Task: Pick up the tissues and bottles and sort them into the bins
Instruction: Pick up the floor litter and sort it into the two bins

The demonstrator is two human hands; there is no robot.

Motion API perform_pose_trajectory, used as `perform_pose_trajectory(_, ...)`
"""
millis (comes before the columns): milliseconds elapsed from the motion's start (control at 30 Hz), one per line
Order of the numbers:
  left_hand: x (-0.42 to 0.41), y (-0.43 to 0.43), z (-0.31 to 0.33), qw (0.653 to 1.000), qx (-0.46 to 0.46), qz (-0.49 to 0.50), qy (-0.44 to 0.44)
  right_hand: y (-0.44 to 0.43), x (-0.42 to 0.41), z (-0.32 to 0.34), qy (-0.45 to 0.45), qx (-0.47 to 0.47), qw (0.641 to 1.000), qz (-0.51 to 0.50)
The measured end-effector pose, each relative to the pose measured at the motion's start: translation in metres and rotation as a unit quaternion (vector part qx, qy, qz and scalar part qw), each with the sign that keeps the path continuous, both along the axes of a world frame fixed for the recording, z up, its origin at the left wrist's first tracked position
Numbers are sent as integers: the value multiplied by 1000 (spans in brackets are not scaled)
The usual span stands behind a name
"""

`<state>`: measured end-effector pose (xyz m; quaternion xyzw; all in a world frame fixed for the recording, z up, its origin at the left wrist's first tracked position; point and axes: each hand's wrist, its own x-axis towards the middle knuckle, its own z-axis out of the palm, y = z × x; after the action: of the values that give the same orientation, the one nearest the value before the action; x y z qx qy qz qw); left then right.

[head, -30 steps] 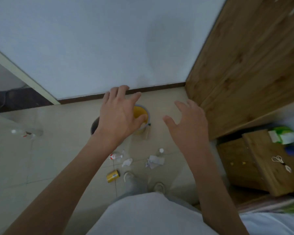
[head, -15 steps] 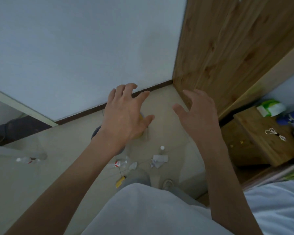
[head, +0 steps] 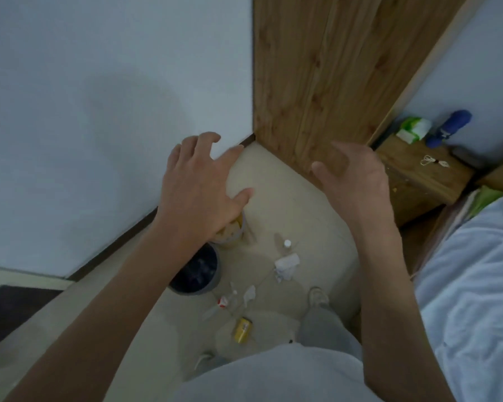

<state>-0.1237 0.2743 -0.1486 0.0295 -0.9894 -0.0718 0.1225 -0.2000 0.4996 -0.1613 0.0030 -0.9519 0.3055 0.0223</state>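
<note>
My left hand [head: 199,184] and my right hand [head: 352,181] are held out high above the floor, fingers spread, holding nothing. On the floor below lie a crumpled white tissue [head: 286,265], a smaller tissue [head: 249,294], a clear bottle with a white cap [head: 287,244], a clear bottle with a red label [head: 222,303] and a yellow can [head: 242,329]. A dark grey bin [head: 214,281] stands by the wall. Behind it a bin with a yellow lining [head: 235,230] is partly hidden by my left hand.
A wooden wardrobe [head: 331,82] fills the corner on the right, with a low wooden bedside table [head: 418,181] beyond it carrying a green tissue pack [head: 414,129] and a blue bottle [head: 447,127]. A bed with a pale sheet [head: 476,285] lies at right. My feet stand near the litter.
The view has swung to the right and tilted, so the wardrobe and bed now fill more of it. Both hands stay spread and empty, and have drifted further apart.
</note>
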Motion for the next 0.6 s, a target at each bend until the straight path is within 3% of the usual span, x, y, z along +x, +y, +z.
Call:
perform_pose_trajectory(267,80,-82,5,994,30,-96,-33,-45,155,1,-36,-30,993,-113)
perform_pose_trajectory(600,121,-73,4,986,21,-165,-5,-10,234,11,-4,-9,979,-206)
